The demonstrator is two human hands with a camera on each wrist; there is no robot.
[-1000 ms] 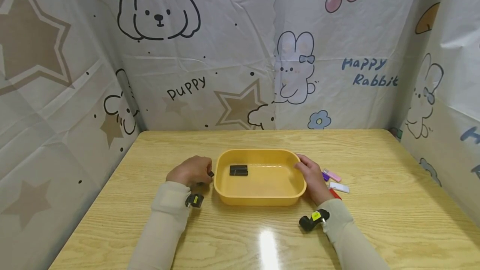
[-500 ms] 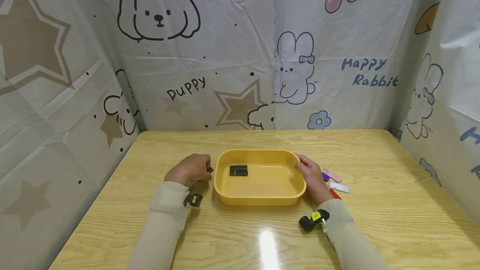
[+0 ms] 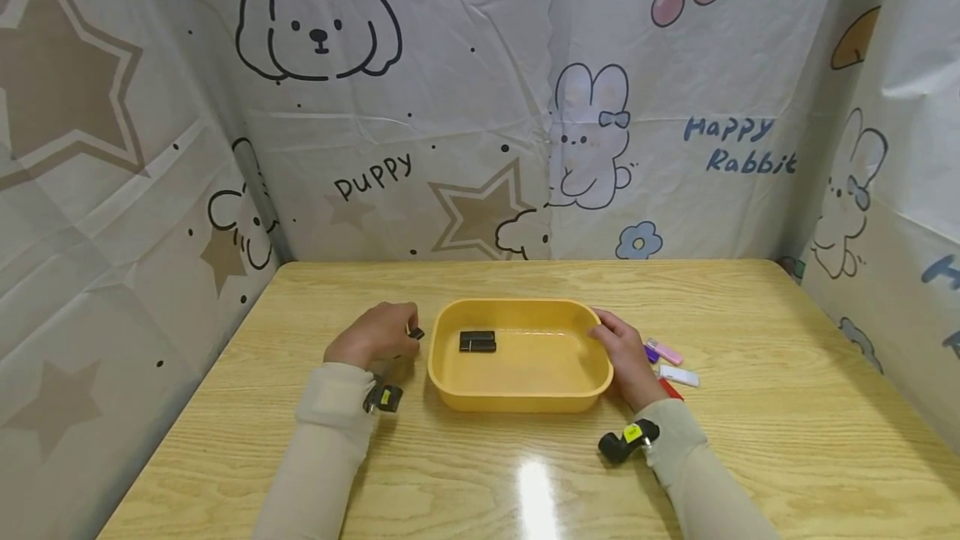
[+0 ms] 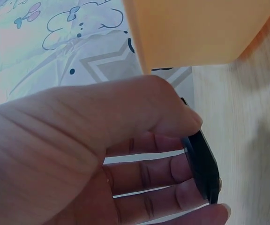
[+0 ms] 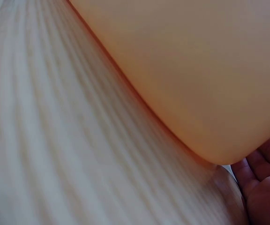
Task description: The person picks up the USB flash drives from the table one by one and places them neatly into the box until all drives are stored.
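Observation:
In the head view my left hand point(image 3: 375, 335) is just left of the yellow tray point(image 3: 525, 403), above the table. It pinches a slim black USB stick point(image 4: 201, 161) between thumb and fingers, seen close up in the left wrist view. Two black sticks point(image 3: 477, 347) lie side by side inside the tray, toward its left. My right hand point(image 3: 628, 358) grips the tray's right end, thumb over the rim and fingers outside. In the right wrist view only part of that hand point(image 5: 266, 192) shows beside the tray wall.
Right of my right hand lie a pink USB stick point(image 3: 664, 351), a white one point(image 3: 679, 375), a purple one point(image 3: 651, 353) and a red one point(image 3: 671, 389), partly hidden. A printed cloth point(image 3: 480, 107) hangs behind the wooden table point(image 3: 765, 440).
My left hand has lifted a little and drawn slightly left with the black USB stick in its fingers. The right hand and the tray have stayed put.

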